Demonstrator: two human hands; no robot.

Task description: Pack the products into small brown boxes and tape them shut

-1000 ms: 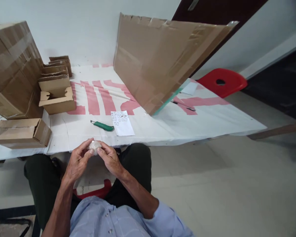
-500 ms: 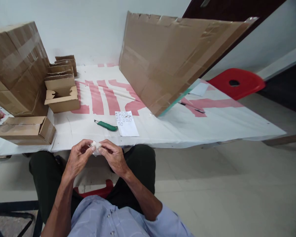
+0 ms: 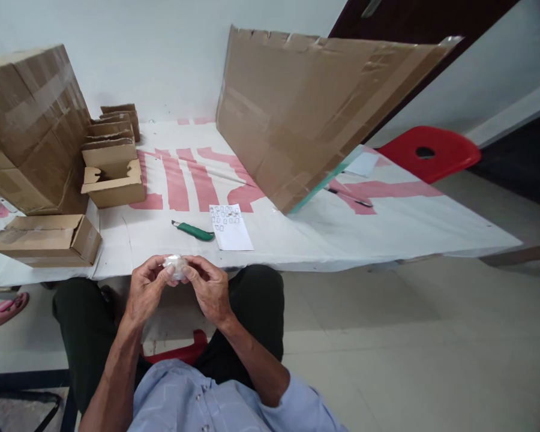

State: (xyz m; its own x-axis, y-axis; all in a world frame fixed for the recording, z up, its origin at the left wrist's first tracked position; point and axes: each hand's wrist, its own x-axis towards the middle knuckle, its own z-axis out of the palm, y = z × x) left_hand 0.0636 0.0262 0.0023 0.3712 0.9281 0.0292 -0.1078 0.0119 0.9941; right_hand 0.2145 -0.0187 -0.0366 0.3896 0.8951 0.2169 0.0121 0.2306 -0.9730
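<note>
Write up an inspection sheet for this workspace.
Surface: table covered with a white sheet printed in red.
Job's things: small clear wrapped item, pinched between both hands above the lap.
Clutter: green utility knife, printed paper slip, flat carton, open small boxes, large taped box, leaning cardboard sheet.
Hands: left hand, right hand, both gripping.
Cables: nothing seen.
Surroundings: red stool, dark door, tiled floor.

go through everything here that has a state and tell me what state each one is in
left hand: pinching the clear packet
right hand: pinching the same packet
green utility knife: lying flat on the table
small carton: on its side
cardboard sheet: propped up, tilted
</note>
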